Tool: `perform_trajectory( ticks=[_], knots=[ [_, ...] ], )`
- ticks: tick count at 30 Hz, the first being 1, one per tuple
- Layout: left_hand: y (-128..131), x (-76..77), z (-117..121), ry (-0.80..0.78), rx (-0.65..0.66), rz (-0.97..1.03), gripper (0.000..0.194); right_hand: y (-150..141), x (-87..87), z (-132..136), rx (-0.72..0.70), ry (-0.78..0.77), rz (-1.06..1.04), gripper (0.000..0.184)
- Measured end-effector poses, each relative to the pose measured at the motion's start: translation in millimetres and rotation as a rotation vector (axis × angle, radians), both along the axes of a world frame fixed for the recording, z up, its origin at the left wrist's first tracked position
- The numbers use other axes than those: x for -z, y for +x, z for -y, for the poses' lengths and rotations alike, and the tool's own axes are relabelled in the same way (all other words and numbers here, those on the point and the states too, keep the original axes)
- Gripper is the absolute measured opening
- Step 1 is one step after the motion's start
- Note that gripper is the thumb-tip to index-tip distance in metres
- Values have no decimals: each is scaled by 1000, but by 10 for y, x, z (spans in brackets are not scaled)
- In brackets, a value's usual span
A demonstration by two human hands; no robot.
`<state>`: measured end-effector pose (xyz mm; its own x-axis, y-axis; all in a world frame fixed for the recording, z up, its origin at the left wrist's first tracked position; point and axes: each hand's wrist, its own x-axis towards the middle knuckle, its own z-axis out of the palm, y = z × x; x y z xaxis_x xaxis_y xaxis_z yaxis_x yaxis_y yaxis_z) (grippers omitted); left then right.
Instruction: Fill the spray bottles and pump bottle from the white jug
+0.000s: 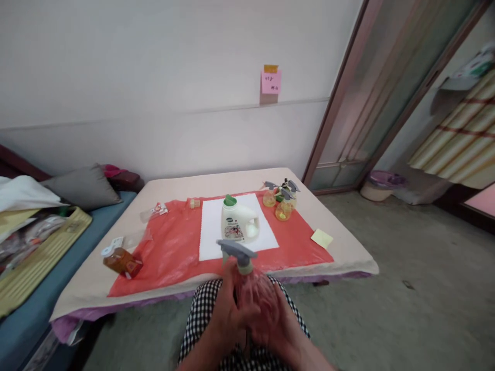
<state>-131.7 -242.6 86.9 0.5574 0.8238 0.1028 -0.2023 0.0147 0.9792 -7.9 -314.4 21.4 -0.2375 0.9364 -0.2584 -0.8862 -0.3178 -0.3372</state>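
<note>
Above the checkered lap, a clear spray bottle (258, 301) with a grey trigger head is held between both hands. My left hand (228, 314) wraps its left side near the neck, thumb across the front. From the right and below, my right hand (284, 330) grips the bottle's body. Just beyond stands a white jug (240, 221) with a green cap tilted on its top, on a white sheet (211, 242). Several other spray bottles (283, 208) with grey heads and yellowish liquid stand at the back right.
A red cloth (170, 252) covers part of the low table. An amber bottle (122, 262) lies at the left. A yellow note pad (322, 238) is near the right edge. Small packets (158, 208) lie back left; a bin (377, 186) stands on the floor.
</note>
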Motion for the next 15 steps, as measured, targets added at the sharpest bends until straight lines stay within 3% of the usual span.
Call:
perform_trajectory(
  ticks=[4,9,15],
  knots=[
    [37,-188,-212,14,-2,-28,50,48,-62,-7,-34,-74,-20,67],
    [117,-244,-252,-106,-148,-161,47,42,29,22,-17,-37,4,64],
    [136,-286,-148,-69,-260,-194,51,-48,41,-21,227,153,285,56]
  ],
)
